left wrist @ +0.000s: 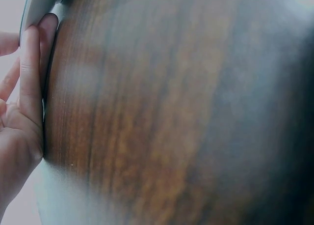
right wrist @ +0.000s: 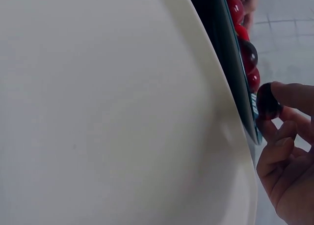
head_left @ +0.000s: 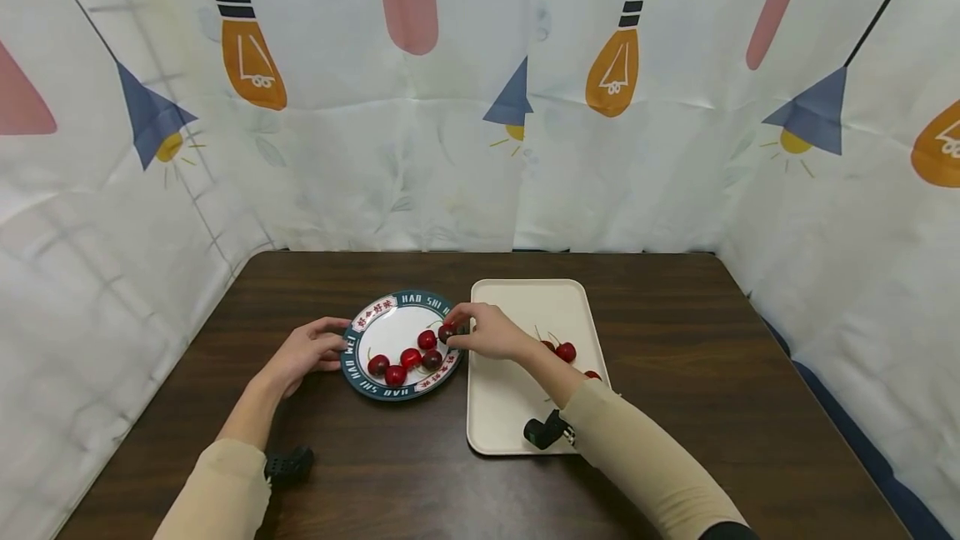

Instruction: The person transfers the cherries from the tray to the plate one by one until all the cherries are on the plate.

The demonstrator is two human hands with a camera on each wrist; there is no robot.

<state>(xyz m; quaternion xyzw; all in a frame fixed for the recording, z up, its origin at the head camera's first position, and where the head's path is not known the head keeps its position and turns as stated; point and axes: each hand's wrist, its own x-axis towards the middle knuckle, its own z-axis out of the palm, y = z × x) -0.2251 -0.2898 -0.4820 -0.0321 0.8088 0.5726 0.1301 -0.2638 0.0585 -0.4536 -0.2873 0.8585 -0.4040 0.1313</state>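
Observation:
A round plate (head_left: 390,323) with a green lettered rim lies left of the middle, several dark red cherries (head_left: 411,358) on it. My left hand (head_left: 309,350) holds its left rim, one finger above the edge and others low against it in the left wrist view. Between thumb and fingers, my right hand (head_left: 491,332) pinches a dark cherry (right wrist: 268,102) over the plate's right rim. To the right is a cream tray (head_left: 498,423); a few cherries (head_left: 566,352) lie on its right side, partly hidden by the right forearm.
The plate and tray stand close together on a dark wooden table (head_left: 675,315). A printed curtain (head_left: 450,190) rises behind the table and along both sides. Small black devices sit at both wrists, the right one (head_left: 543,430) above the tray.

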